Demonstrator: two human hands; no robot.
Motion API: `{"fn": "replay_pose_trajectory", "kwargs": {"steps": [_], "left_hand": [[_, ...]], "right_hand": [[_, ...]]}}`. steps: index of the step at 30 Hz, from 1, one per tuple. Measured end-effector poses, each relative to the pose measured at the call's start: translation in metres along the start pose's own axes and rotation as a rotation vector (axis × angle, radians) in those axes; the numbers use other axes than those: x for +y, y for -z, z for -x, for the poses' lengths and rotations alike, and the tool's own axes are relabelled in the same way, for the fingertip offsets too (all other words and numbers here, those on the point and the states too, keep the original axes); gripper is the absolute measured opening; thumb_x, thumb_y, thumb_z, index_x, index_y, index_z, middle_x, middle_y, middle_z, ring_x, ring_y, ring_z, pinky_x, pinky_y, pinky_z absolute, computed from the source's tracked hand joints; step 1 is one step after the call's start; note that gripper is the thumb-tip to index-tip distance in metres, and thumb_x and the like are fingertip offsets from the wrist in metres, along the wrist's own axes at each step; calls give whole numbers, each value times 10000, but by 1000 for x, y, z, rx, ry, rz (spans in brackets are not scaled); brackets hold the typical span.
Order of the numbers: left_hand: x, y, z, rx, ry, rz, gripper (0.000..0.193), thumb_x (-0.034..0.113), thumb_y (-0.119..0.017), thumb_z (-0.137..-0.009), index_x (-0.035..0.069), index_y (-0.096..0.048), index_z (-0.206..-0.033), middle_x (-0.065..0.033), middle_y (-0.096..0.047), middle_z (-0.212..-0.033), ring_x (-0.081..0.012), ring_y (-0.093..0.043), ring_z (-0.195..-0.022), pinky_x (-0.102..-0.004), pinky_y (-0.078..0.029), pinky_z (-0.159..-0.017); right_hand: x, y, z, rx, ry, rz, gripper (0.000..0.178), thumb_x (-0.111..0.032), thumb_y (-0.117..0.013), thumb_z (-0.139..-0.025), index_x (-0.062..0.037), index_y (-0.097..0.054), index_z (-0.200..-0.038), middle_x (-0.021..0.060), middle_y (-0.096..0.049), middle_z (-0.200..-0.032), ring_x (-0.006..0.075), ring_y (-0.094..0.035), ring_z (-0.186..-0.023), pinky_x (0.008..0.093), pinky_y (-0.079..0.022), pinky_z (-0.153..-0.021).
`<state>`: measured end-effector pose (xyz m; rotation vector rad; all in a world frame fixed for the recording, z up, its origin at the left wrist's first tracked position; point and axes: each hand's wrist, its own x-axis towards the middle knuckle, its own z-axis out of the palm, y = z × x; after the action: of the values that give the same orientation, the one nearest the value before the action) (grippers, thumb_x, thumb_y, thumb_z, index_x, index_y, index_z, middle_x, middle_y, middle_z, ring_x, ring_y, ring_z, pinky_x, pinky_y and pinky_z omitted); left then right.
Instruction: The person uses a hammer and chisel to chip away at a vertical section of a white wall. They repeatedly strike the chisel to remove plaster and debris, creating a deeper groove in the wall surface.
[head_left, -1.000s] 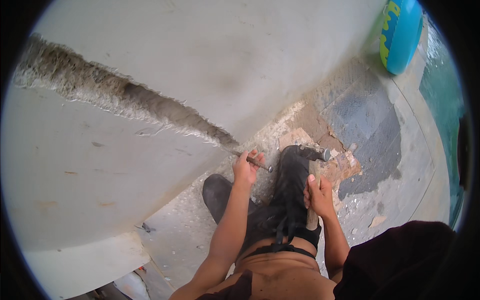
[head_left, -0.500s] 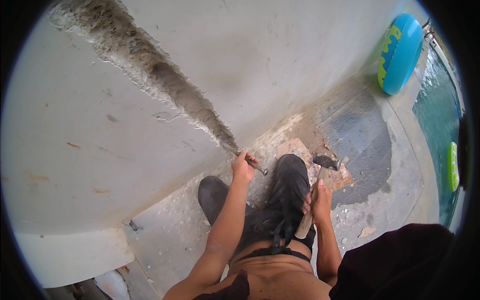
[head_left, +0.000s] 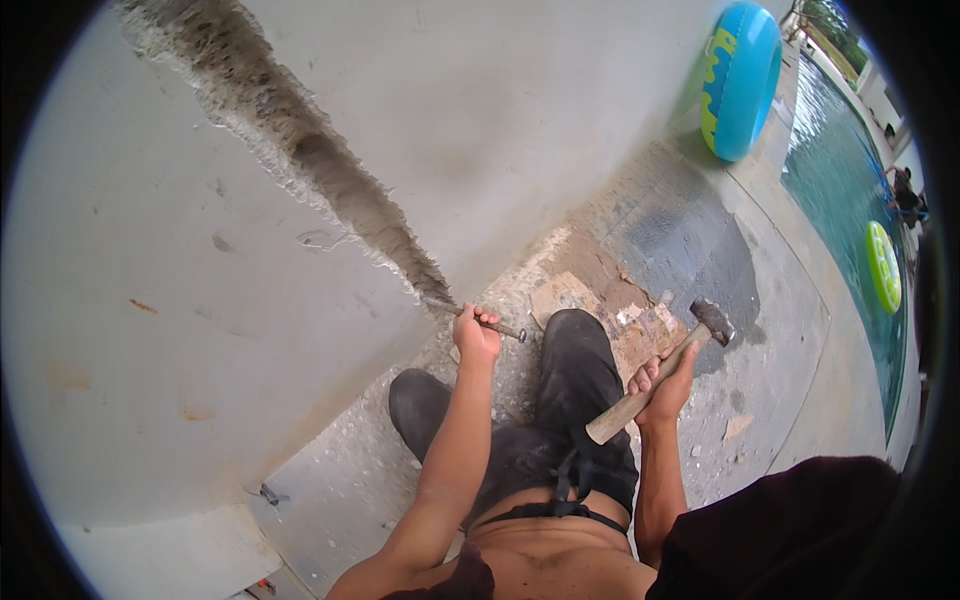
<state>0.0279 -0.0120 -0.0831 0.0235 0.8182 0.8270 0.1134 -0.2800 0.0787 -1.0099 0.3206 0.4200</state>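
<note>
My left hand [head_left: 477, 332] is closed round a metal chisel [head_left: 508, 329], its round struck end sticking out to the right. The chisel's far end meets the lower end of a rough channel [head_left: 350, 185] cut into the pale wall [head_left: 200, 330]. In my right hand [head_left: 664, 385] is a hammer, gripped by its wooden handle [head_left: 620, 414]. The dark metal hammer head [head_left: 712, 321] is tilted up and to the right, apart from the chisel. My fingers wrap both tools.
Rubble and dust lie on the floor [head_left: 350, 480] around my knees. Broken brown slabs [head_left: 640, 320] and a dark grey patch [head_left: 690, 240] are ahead right. A blue swim ring [head_left: 745, 80] leans on the wall; a green float [head_left: 883, 267] is in the pool [head_left: 835, 170], with a person [head_left: 905, 195] beyond.
The hammer has swung right, away from the chisel, its head now tipped further outward. My left hand still keeps the chisel at the channel's end. The view has shifted to the right.
</note>
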Motion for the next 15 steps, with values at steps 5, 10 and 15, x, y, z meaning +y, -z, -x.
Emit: {"fn": "replay_pose_trajectory", "kwargs": {"steps": [5, 10, 15], "left_hand": [[2, -10, 0, 20, 120, 78, 300, 270, -416, -1033, 94, -426, -791, -14, -424, -676, -140, -394, -584, -301, -367, -572], [8, -18, -21, 47, 132, 87, 370, 334, -422, -1031, 113, -398, -736, -4, -372, -621, -142, -364, -532, -297, -352, -533], [0, -33, -16, 184, 74, 23, 441, 409, -387, -1031, 135, -338, -689, 28, -315, -563, -125, -296, -457, -294, -308, -462]], "right_hand": [[20, 0, 1, 4, 7, -18, 495, -598, -374, -977, -109, -398, -903, 12, -390, -564, 124, -396, -401, 301, -378, -370], [74, -27, 1, -25, -15, 14, 505, -604, -366, -976, -107, -410, -901, 11, -381, -557, 130, -383, -388, 321, -385, -358], [134, -34, 14, -59, -260, 119, 506, -587, -353, -986, -93, -412, -893, 30, -398, -549, 150, -399, -382, 328, -387, -355]]}}
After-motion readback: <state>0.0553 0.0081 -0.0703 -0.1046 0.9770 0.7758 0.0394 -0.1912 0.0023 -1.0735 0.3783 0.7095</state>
